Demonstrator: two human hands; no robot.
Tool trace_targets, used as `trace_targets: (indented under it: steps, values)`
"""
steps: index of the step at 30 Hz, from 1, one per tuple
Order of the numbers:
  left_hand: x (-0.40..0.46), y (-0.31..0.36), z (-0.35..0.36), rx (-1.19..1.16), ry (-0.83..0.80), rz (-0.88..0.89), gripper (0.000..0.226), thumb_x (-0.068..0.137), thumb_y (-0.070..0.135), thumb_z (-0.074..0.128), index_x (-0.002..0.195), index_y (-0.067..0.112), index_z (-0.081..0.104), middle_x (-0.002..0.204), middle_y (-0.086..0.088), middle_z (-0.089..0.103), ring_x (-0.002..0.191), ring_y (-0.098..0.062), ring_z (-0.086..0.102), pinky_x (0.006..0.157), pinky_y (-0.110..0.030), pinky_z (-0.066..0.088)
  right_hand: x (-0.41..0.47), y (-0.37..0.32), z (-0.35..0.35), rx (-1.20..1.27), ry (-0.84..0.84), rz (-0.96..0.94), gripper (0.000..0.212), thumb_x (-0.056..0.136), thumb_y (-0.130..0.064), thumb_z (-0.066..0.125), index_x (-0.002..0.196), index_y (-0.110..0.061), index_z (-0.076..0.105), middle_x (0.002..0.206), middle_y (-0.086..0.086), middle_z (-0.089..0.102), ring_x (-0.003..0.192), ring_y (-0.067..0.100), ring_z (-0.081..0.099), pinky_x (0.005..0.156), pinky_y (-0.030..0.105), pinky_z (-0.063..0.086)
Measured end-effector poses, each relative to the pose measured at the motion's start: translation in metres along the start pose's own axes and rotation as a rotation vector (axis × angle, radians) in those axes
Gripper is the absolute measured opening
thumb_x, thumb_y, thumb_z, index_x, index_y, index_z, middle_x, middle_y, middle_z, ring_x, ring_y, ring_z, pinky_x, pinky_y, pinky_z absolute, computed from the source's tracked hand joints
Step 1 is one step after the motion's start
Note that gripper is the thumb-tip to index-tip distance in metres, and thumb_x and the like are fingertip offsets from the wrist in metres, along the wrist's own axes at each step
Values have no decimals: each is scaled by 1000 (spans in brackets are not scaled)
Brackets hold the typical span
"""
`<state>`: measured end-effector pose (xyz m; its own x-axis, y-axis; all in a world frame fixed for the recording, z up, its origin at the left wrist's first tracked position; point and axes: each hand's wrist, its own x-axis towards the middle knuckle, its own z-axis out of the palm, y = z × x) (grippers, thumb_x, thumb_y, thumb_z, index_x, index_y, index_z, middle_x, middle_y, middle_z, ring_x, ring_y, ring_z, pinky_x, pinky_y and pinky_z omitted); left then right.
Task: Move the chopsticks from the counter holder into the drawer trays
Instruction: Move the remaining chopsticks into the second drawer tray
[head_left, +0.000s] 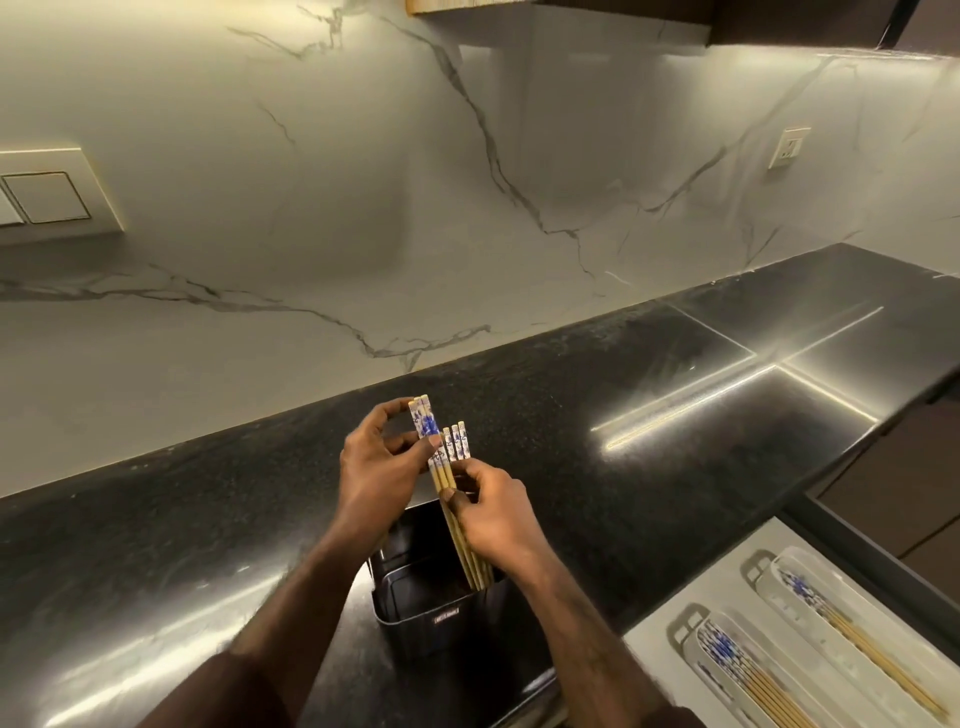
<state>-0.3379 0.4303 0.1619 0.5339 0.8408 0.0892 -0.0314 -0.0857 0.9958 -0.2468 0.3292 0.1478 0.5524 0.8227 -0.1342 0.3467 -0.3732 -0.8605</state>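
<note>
Both hands (436, 488) pinch chopsticks (451, 467) above black holder (441, 608), drawer trays (810, 649) right.

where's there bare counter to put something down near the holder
Bare black counter runs right of the holder, up to the marble wall and the open drawer; another stretch lies left of the left hand. It is crowded over the holder, where both hands grip chopsticks, and in the trays.
</note>
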Motion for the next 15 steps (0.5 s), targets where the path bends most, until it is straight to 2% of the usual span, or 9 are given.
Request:
trace_targets:
  steps: [2,4,6,9,15]
  values:
    - [2,12,-1,-31,-1,26,49,82,6,71,127,19,54,96,-7,75,88,-16,74,77,-31,60,-1,0,1,34,-19,-9,32,98,-22,57,129,-25,57,115,-5,67,96,5,65,87,24,53]
    - [3,26,-3,-42,13,56,47,82,7,71,124,22,56,99,-8,75,89,-16,74,73,-27,60,-3,-1,0,126,-42,-15,21,98,-24,56,117,-29,61,108,-4,70,95,8,68,93,33,54]
    - [4,39,-5,-80,40,64,47,82,5,71,124,22,56,98,-9,75,89,-16,74,69,-24,59,-6,-2,-4,240,-81,-28,16,98,-24,55,112,-29,63,101,-3,73,92,10,71,93,36,56]
    - [3,58,-10,-164,102,57,49,83,3,70,126,19,54,93,-10,76,85,-18,74,69,-25,60,-12,-3,-16,348,-172,-36,21,99,-23,53,118,-21,63,101,4,74,92,16,72,90,40,58]
    - [-4,82,-20,-319,195,31,51,84,-1,67,130,14,52,97,-18,73,90,-26,73,74,-34,61,-28,-4,-45,390,-396,-32,25,100,-25,51,118,-12,62,103,12,73,86,21,70,80,43,59]
